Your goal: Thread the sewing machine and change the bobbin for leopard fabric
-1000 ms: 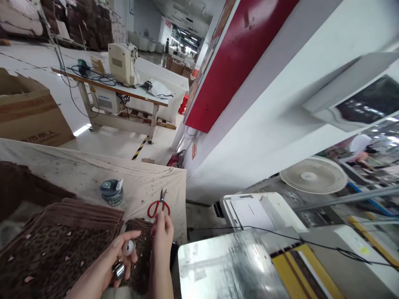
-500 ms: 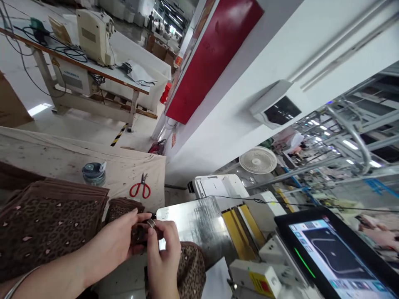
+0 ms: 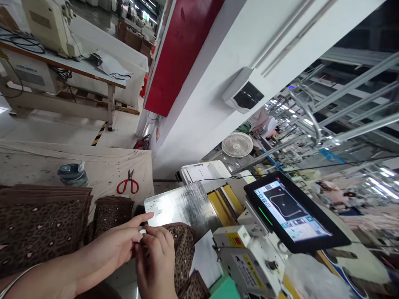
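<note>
My left hand [image 3: 115,245] reaches in from the lower left, its fingertips closed together against those of my right hand [image 3: 158,257]. A small pale, shiny item [image 3: 142,231] shows between the fingers; what it is cannot be made out. Brown leopard-print cloth [image 3: 182,249] lies behind and beside my right hand. Left of my hands are a small folded leopard-print stack [image 3: 112,214] and a larger stack [image 3: 40,232]. Red-handled scissors [image 3: 128,182] lie above the small stack.
A blue-grey lidded container [image 3: 73,174] stands on the cloth-covered table [image 3: 106,162]. A metal plate [image 3: 183,207] is beyond my hands. To the right are a machine with a lit touchscreen [image 3: 288,211], a white fan [image 3: 237,144] and a white pillar [image 3: 199,99].
The view has turned to the right, so the scenery sits further left. My hands remain together; the dark cloth seen between them before is now mostly hidden by my fingers.
</note>
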Demonstrator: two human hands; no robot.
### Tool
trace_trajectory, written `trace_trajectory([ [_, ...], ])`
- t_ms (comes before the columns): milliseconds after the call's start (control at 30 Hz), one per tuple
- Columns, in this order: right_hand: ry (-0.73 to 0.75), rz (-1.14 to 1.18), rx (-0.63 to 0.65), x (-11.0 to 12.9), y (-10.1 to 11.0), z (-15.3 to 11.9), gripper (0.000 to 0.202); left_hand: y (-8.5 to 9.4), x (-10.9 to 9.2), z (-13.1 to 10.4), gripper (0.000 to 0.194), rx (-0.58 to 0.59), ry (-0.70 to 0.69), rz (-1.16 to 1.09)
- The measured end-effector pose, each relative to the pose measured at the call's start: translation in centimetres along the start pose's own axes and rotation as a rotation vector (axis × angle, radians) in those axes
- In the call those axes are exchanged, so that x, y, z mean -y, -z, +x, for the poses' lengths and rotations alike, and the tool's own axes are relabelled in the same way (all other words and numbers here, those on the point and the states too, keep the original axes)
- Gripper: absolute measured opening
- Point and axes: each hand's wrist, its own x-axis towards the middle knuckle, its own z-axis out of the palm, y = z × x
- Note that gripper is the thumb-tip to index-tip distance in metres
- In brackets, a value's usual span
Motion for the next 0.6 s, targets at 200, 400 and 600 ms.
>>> trace_trajectory([
  [200, -0.018, 0.070, -0.068, 0.7, 1.0, -0.8, 0.032, 0.5, 0.7, 0.3, 0.068, 0.012, -0.060, 0.460],
  [400, -0.307, 0.337, 0.123, 1.2, 1.8, -1.0, 0.032, 1.8, 1.4, 0.0, 0.060, -0.168, -0.282, 0.887],
  [600, -0.320, 0.370, 0.159, 1.5, 1.5, -0.5, 0.013, 1.4, 1.3, -0.8, 0.063, -0.099, -0.276, 1.035],
])
